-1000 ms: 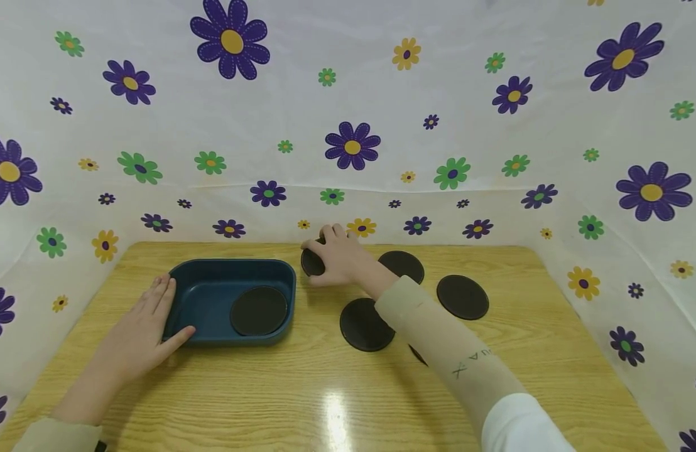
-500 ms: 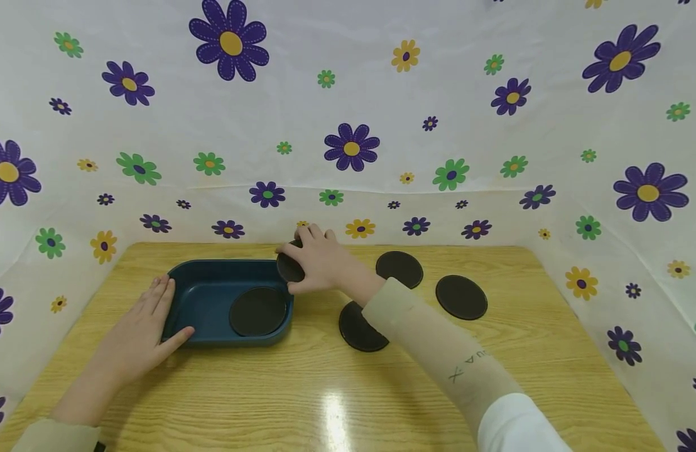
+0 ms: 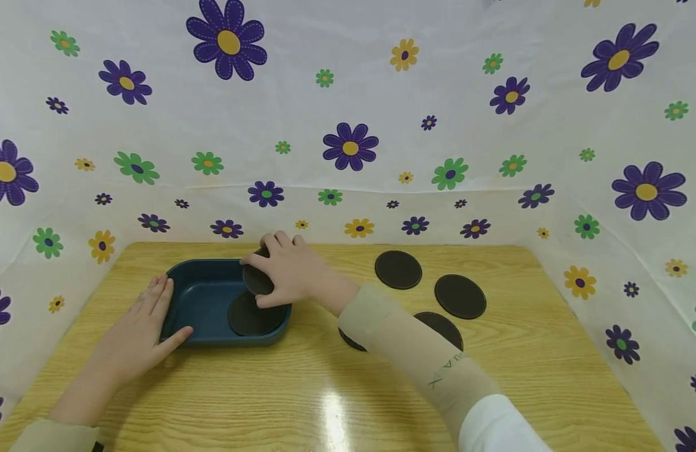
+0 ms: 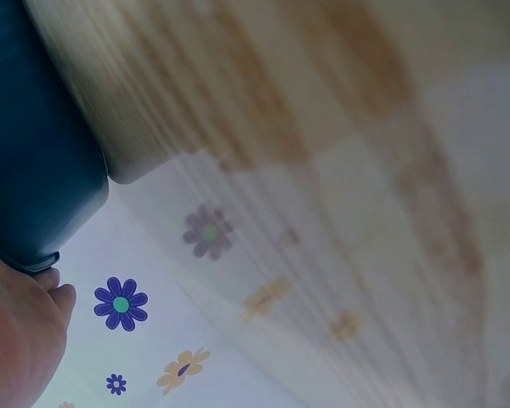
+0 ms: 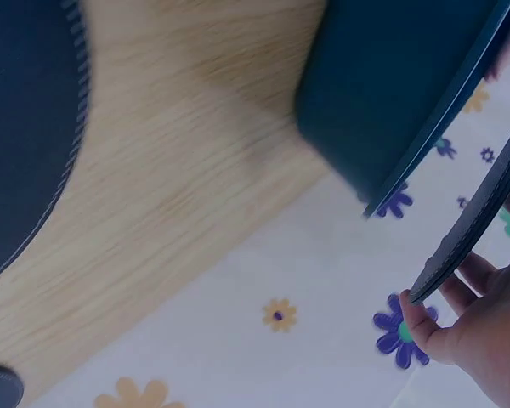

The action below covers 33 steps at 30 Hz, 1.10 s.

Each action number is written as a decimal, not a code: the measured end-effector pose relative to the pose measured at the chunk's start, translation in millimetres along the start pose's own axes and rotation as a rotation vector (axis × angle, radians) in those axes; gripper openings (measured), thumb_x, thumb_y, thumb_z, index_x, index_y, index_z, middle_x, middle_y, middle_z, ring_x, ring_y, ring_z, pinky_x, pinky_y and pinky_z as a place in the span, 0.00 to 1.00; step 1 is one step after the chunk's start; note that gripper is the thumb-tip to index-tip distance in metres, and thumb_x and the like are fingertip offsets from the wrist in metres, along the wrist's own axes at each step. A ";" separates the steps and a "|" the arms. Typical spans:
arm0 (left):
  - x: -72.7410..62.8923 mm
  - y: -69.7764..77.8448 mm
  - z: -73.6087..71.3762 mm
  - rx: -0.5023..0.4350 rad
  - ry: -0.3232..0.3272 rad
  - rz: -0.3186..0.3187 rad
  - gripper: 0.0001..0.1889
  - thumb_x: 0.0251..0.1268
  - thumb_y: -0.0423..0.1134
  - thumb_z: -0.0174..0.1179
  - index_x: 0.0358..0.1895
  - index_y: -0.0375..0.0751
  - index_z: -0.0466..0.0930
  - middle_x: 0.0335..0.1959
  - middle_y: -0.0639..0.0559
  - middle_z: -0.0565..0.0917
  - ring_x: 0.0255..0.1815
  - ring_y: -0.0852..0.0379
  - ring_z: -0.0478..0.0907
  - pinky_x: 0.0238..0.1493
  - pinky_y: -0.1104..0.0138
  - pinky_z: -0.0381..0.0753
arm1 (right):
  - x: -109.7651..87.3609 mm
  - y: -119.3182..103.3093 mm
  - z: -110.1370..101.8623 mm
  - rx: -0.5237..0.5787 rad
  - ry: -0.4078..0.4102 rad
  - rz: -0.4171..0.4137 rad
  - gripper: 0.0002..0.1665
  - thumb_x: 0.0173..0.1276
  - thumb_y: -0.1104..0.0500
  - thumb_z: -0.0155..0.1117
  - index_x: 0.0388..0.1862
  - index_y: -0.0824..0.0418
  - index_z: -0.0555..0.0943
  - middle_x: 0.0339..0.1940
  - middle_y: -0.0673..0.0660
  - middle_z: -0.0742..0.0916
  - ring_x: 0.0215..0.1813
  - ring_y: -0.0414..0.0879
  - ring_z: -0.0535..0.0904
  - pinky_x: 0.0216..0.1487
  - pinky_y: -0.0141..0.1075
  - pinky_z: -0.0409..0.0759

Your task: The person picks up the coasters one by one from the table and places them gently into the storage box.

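A dark blue rectangular bin [image 3: 203, 304] stands at the left of the table, with one round black coaster [image 3: 249, 316] lying in its right part. Over the bin's right side my right hand [image 3: 297, 270] pinches another stitched black coaster [image 3: 255, 277] by its edges, tilted. In the right wrist view the fingers and thumb grip this coaster [image 5: 474, 221] clear of the bin wall [image 5: 391, 85]. My left hand [image 3: 132, 336] rests along the bin's left edge, fingers straight and thumb at the near rim. In the left wrist view, part of that hand [image 4: 21, 327] touches the bin.
Right of the bin, several round black coasters lie flat on the wooden table [image 3: 257, 395]: one at the back [image 3: 398, 270], one farther right [image 3: 460, 296], and two partly hidden by my right forearm. A white flowered cloth [image 3: 382, 94] encloses the table's back and sides.
My right hand has moved left with the coaster, from the table beside the bin to above the bin's right part. The left hand has stayed at the bin's left edge.
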<state>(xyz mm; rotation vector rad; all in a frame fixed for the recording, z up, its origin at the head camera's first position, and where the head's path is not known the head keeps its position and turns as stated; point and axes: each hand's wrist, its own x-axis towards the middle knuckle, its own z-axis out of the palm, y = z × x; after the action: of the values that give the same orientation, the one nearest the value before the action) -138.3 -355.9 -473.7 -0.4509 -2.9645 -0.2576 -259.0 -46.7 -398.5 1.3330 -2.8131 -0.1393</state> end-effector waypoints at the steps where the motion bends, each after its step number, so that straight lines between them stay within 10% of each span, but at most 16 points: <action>1: 0.0 0.1 -0.1 -0.002 0.001 0.001 0.54 0.77 0.61 0.58 0.85 0.24 0.42 0.86 0.24 0.49 0.90 0.36 0.37 0.88 0.60 0.25 | 1.6 -3.7 -0.1 -0.004 0.002 -0.007 0.46 0.68 0.25 0.59 0.82 0.32 0.64 0.77 0.56 0.69 0.74 0.52 0.64 0.65 0.49 0.72; 15: -0.5 -0.2 0.4 -0.005 -0.001 0.002 0.54 0.77 0.62 0.58 0.85 0.24 0.42 0.85 0.24 0.50 0.89 0.32 0.42 0.88 0.61 0.23 | 18.5 -44.8 9.9 -0.048 -0.052 -0.080 0.47 0.68 0.23 0.57 0.83 0.31 0.62 0.81 0.54 0.68 0.78 0.51 0.64 0.74 0.52 0.71; 33: -4.7 3.8 2.9 -0.007 0.003 -0.012 0.54 0.78 0.61 0.58 0.85 0.25 0.41 0.86 0.24 0.49 0.90 0.33 0.42 0.88 0.60 0.23 | 11.9 -46.6 23.7 -0.084 -0.027 -0.094 0.45 0.71 0.23 0.55 0.83 0.30 0.62 0.82 0.52 0.68 0.80 0.50 0.65 0.77 0.54 0.70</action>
<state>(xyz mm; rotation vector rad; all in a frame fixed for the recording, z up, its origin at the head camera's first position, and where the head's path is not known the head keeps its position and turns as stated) -132.9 -353.1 -476.7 -0.4336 -2.9651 -0.2695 -232.1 -83.6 -426.5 1.4557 -2.7332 -0.2760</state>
